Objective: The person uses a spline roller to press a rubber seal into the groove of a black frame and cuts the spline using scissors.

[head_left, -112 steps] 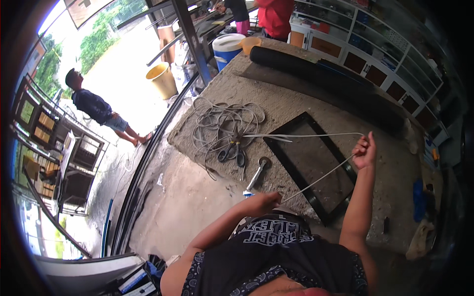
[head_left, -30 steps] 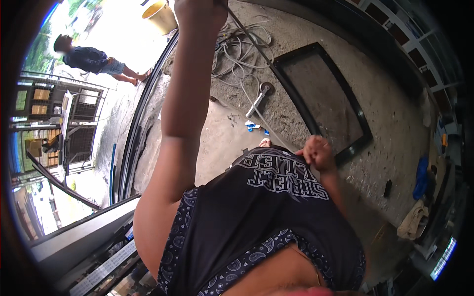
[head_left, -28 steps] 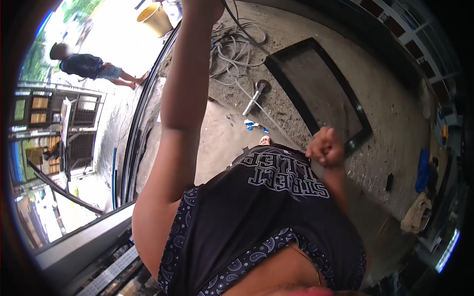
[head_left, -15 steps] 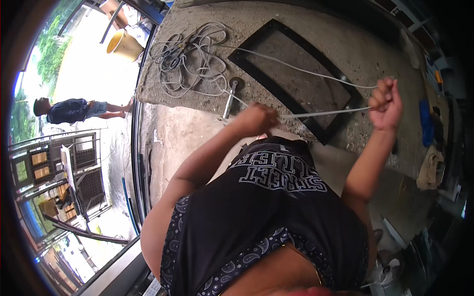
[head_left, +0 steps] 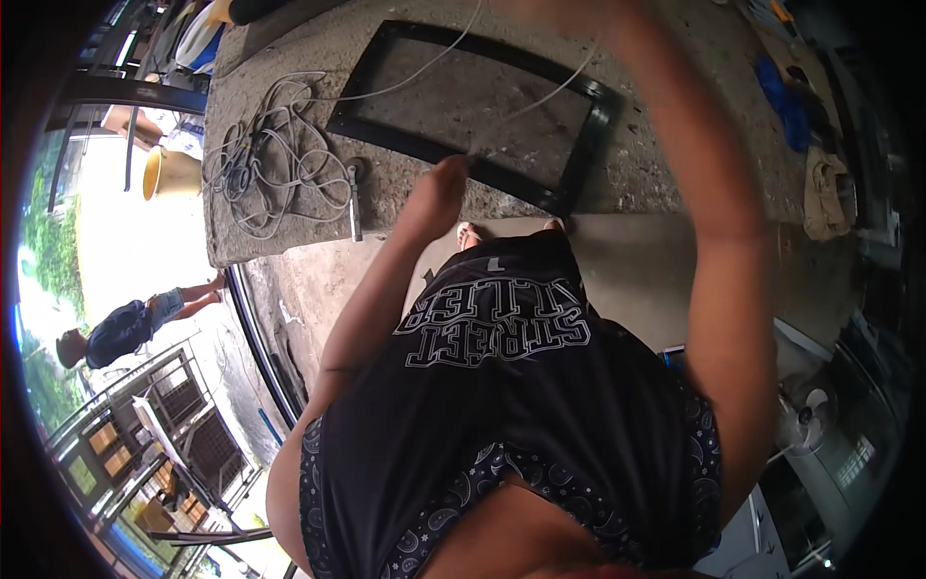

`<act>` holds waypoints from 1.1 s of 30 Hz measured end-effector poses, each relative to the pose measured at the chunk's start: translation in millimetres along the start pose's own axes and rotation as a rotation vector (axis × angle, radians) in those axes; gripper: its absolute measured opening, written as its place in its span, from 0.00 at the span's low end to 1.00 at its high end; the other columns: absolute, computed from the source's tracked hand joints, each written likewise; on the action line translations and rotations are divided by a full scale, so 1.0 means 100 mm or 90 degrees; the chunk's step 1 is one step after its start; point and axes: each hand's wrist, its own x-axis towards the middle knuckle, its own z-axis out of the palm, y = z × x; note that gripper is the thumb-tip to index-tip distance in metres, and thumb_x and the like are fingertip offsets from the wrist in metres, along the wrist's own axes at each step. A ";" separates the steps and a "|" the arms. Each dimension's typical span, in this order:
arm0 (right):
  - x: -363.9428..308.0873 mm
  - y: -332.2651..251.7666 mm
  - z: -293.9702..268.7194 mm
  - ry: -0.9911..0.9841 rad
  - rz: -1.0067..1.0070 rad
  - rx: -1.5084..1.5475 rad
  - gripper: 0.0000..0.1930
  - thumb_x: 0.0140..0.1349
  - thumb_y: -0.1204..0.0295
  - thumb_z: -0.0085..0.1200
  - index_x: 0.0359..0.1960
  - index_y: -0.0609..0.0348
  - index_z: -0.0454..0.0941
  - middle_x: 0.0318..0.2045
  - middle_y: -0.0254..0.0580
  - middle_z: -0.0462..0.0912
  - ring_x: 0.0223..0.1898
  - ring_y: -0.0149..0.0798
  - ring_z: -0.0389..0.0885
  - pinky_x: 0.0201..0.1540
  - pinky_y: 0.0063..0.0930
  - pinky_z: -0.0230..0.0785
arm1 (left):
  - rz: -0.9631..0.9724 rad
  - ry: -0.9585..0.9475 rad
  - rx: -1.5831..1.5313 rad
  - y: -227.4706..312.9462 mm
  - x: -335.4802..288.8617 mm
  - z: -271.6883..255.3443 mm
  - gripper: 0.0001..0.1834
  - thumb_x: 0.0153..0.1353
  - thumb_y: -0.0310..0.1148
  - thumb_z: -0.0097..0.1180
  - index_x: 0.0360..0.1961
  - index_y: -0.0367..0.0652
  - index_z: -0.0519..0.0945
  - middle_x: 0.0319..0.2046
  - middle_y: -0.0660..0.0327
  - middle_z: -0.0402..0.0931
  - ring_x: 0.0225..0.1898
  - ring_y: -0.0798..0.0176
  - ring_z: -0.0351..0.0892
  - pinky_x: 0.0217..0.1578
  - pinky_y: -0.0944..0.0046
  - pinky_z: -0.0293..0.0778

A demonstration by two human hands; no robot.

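My left hand (head_left: 439, 198) is closed with its fingertips pinching a thin grey cord (head_left: 550, 95), over the near edge of a black rectangular frame (head_left: 386, 140). My right hand (head_left: 569, 12) is raised at the top edge, smeared by motion and partly cut off. Two strands of the cord rise toward it, one from the left hand and one from a loose, tangled coil (head_left: 256, 179) on the left. Between coil and frame lies a small roller tool (head_left: 354, 198) with a wheel and a metal handle.
The frame and coil lie on a rough concrete slab (head_left: 666, 183). Blue and tan cloth-like items (head_left: 828, 183) sit at the far right. Outside on the left are a person (head_left: 125, 323), a yellow bucket (head_left: 172, 174) and metal racks (head_left: 178, 410). A fan (head_left: 812, 417) stands at the lower right.
My right hand has swung up and left to the top edge, drawing the cord upward. The left hand has shifted slightly left and up in the picture. The whole view has also turned.
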 end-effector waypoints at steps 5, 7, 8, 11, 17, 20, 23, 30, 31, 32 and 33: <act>-1.71 -0.50 1.03 -0.504 0.186 0.339 0.26 0.59 0.48 0.59 0.49 0.54 0.74 0.42 0.52 0.83 0.44 0.54 0.82 0.46 0.45 0.73 | 0.133 -0.214 -0.103 0.18 -0.07 0.42 0.11 0.59 0.23 0.54 0.42 0.39 0.82 0.41 0.51 0.83 0.46 0.54 0.82 0.46 0.60 0.75; -1.94 -0.37 0.90 -0.636 0.327 0.293 0.20 0.61 0.50 0.57 0.41 0.54 0.79 0.36 0.50 0.85 0.42 0.54 0.83 0.45 0.44 0.73 | -0.019 -0.267 -0.024 0.11 -0.05 0.42 0.13 0.56 0.26 0.60 0.44 0.41 0.82 0.41 0.52 0.83 0.47 0.52 0.82 0.48 0.56 0.75; -2.14 -0.24 0.85 -0.648 0.360 0.273 0.19 0.62 0.51 0.56 0.38 0.54 0.81 0.34 0.49 0.85 0.41 0.54 0.83 0.44 0.43 0.74 | -0.034 -0.080 0.071 -0.27 -0.04 0.47 0.14 0.54 0.27 0.63 0.44 0.43 0.83 0.42 0.53 0.82 0.47 0.51 0.81 0.48 0.54 0.75; -2.69 0.37 0.64 -0.432 0.410 0.299 0.12 0.66 0.62 0.52 0.36 0.56 0.81 0.36 0.50 0.85 0.41 0.53 0.83 0.43 0.39 0.74 | -0.302 0.315 0.432 -1.14 -0.01 0.20 0.18 0.58 0.37 0.60 0.50 0.50 0.80 0.45 0.51 0.77 0.49 0.46 0.76 0.48 0.47 0.72; -3.02 1.38 0.49 -0.286 0.332 0.174 0.08 0.67 0.73 0.49 0.42 0.58 0.79 0.39 0.49 0.81 0.43 0.54 0.80 0.45 0.40 0.72 | -0.493 0.434 0.514 -1.80 -0.26 -0.06 0.35 0.59 0.46 0.62 0.57 0.29 0.65 0.55 0.35 0.67 0.56 0.35 0.70 0.55 0.45 0.69; -2.91 1.20 0.83 -0.260 0.216 0.273 0.08 0.64 0.73 0.52 0.42 0.52 0.82 0.38 0.42 0.81 0.42 0.47 0.80 0.46 0.39 0.71 | -0.526 0.319 0.518 -1.94 -0.48 -0.20 0.28 0.60 0.36 0.55 0.54 0.24 0.66 0.48 0.32 0.73 0.53 0.34 0.73 0.54 0.44 0.70; -3.27 1.08 1.17 -0.293 0.186 0.178 0.10 0.63 0.70 0.50 0.39 0.43 0.84 0.37 0.34 0.80 0.45 0.40 0.79 0.53 0.42 0.65 | -0.562 0.310 0.314 -1.30 0.04 0.28 0.18 0.63 0.33 0.44 0.48 0.30 0.75 0.53 0.33 0.73 0.51 0.31 0.76 0.50 0.41 0.71; -3.41 0.90 1.43 -0.288 0.082 0.147 0.12 0.60 0.66 0.48 0.32 0.35 0.86 0.33 0.27 0.78 0.46 0.32 0.76 0.57 0.43 0.57 | -0.450 0.347 -0.470 -0.13 -0.59 1.18 0.23 0.71 0.50 0.48 0.54 0.43 0.74 0.31 0.69 0.67 0.25 0.72 0.66 0.25 0.69 0.67; -3.40 0.87 1.44 -0.304 0.078 0.161 0.12 0.60 0.66 0.48 0.32 0.35 0.86 0.33 0.27 0.78 0.45 0.33 0.77 0.56 0.43 0.57 | -0.435 0.338 -0.491 0.00 -0.68 1.31 0.22 0.71 0.50 0.48 0.54 0.43 0.74 0.33 0.69 0.68 0.26 0.71 0.67 0.25 0.69 0.68; -3.39 0.86 1.44 -0.307 0.078 0.167 0.12 0.60 0.66 0.48 0.32 0.35 0.86 0.33 0.27 0.78 0.45 0.33 0.77 0.56 0.43 0.57 | -0.447 0.327 -0.501 0.18 -0.67 1.42 0.21 0.72 0.48 0.47 0.54 0.43 0.73 0.33 0.69 0.68 0.25 0.73 0.67 0.25 0.69 0.68; -3.37 0.87 1.43 -0.313 0.067 0.195 0.12 0.60 0.67 0.48 0.31 0.37 0.86 0.33 0.28 0.78 0.45 0.33 0.77 0.56 0.43 0.57 | -0.457 0.319 -0.511 0.32 -0.62 1.50 0.19 0.74 0.46 0.45 0.54 0.42 0.72 0.32 0.69 0.67 0.25 0.74 0.66 0.25 0.69 0.69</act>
